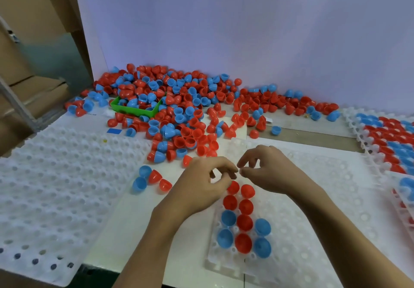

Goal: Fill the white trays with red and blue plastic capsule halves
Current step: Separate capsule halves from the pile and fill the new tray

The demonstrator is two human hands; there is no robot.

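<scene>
A white tray (318,200) lies in front of me with several red and blue capsule halves (244,222) seated dome-up in its near left corner. My left hand (199,187) hovers at the top of those rows, its curled fingertips right over a red half (233,187); nothing shows in its grasp. My right hand (271,171) is just beside it over bare tray sockets, fingers loosely curled and holding nothing. A big pile of red and blue halves (179,99) covers the back of the table.
Another white tray (56,175) with bare sockets lies at the left. Filled trays (392,140) stack at the right edge. A green bin (134,111) sits in the pile. Several loose halves (152,179) lie left of my hands. Cardboard boxes (33,41) stand at the far left.
</scene>
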